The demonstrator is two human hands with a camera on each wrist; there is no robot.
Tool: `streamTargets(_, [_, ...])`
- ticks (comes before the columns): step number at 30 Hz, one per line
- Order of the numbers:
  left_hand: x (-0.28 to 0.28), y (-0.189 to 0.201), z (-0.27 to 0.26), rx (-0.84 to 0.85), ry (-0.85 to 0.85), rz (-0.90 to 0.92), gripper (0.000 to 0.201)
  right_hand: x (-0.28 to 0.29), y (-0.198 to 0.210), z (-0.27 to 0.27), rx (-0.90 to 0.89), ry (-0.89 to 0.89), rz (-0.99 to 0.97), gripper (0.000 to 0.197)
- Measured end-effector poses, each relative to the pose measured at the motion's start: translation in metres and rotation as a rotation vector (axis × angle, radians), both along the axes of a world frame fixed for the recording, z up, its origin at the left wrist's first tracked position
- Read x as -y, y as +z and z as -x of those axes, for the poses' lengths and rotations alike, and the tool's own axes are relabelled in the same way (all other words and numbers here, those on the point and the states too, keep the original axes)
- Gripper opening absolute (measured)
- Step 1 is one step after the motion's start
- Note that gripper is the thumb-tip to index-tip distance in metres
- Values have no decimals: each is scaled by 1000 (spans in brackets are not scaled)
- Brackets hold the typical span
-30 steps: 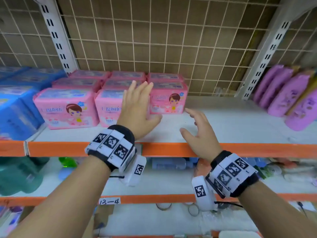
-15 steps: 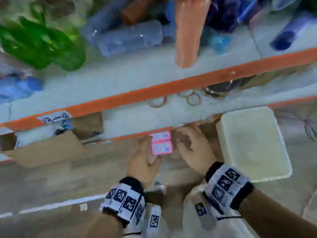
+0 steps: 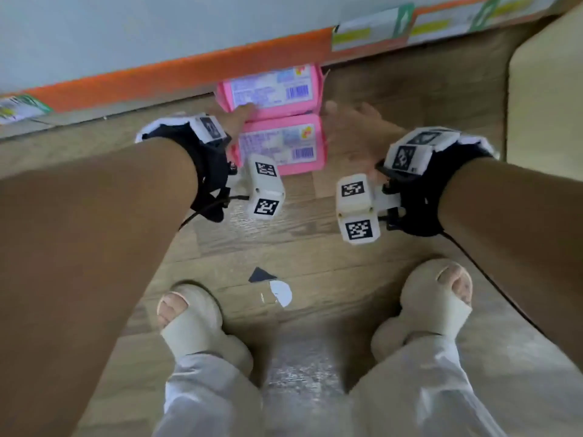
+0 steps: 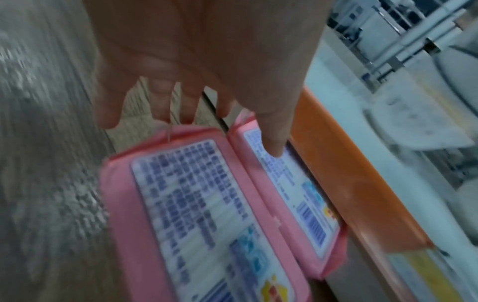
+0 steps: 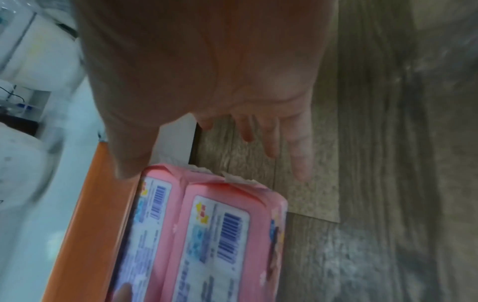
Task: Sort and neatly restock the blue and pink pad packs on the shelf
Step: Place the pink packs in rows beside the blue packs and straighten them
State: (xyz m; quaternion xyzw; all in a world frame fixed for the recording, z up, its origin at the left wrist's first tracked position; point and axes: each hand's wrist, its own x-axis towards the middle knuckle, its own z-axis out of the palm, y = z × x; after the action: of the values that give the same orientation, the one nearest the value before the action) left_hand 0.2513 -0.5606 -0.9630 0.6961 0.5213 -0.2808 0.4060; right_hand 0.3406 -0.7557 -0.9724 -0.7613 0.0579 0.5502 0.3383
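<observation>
Two pink pad packs lie label-up side by side on the wood floor, against the orange edge of the bottom shelf: a far pack (image 3: 271, 89) and a near pack (image 3: 280, 146). My left hand (image 3: 239, 116) reaches over their left ends with its fingers spread. Its thumb tip (image 4: 274, 149) touches the far pack (image 4: 292, 194), and the other fingers hang past the near pack (image 4: 196, 214). My right hand (image 3: 350, 127) is at their right ends, palm open and fingers straight (image 5: 300, 155). Its thumb is by the far pack (image 5: 147, 214), beside the near pack (image 5: 220, 245).
The orange shelf edge (image 3: 157, 74) with price labels (image 3: 372, 33) runs along the top. A cream box (image 3: 545, 89) stands on the floor at the right. My feet in beige slippers (image 3: 195, 320) are below, with paper scraps (image 3: 280, 291) between them.
My view has dropped from the upper shelf of pink packs to the floor. Both hands came down and now flank the two pink packs, much closer than half a second ago.
</observation>
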Motion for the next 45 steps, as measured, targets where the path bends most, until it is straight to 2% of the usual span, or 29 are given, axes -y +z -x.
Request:
streamTargets(2, [-2, -17, 0, 47, 83, 52, 71, -12, -15, -9, -168, -94, -177, 59])
streamTargets(3, [-1, -22, 1, 70, 120, 87, 77, -19, -13, -9, -245, -28, -212, 53])
streamTargets(4, [0, -29, 1, 89, 141, 108, 82, -23, -16, -10, -270, 9, -241, 57])
streamTargets(6, [0, -33, -3, 84, 142, 38, 85, -29, -22, -7, -261, -87, -253, 73])
streamTargets(8, [4, -33, -4, 78, 183, -22, 76, -37, -25, -6, -222, -94, -247, 68])
streamTargets(10, [12, -30, -3, 89, 196, -3, 66, -42, -24, -1, -187, -42, -186, 68])
streamTargets(12, [20, -21, 4, 110, 233, 48, 57, -39, -23, 6, -187, -87, -190, 63])
streamTargets(15, [33, -7, 22, 196, 373, 191, 48, -26, -15, 22, -191, -165, -233, 51])
streamTargets(19, [62, 38, 60, 279, 624, 329, 39, -8, 31, 46, -206, -154, -248, 43])
streamTargets(22, [85, 97, 91, 328, 857, 481, 27, 5, 95, 64, -202, -91, -245, 49])
streamTargets(27, [101, 228, 116, 474, 878, 432, 17, 3, 249, 70, -44, 27, -303, 33])
streamTargets(31, [89, 347, 117, 578, 787, 305, 17, -2, 380, 73, 70, 0, -324, 46])
streamTargets(33, [72, 409, 115, 679, 760, 252, 11, -8, 446, 74, 152, 16, -369, 37])
streamTargets(36, [42, 508, 108, 859, 675, 268, 5, -20, 543, 76, 266, -5, -440, 27])
streamTargets(39, [17, 609, 107, 961, 515, 270, 19, -34, 634, 82, 374, -67, -544, 16])
streamTargets(40, [12, 641, 109, 1001, 472, 250, 20, -38, 663, 86, 411, -89, -581, 14])
streamTargets(43, [0, 721, 116, 1155, 421, 251, 3, -47, 738, 93, 528, -139, -688, 22])
streamTargets(45, [-8, 762, 119, 1225, 354, 261, 5, -54, 778, 101, 558, -160, -769, 24])
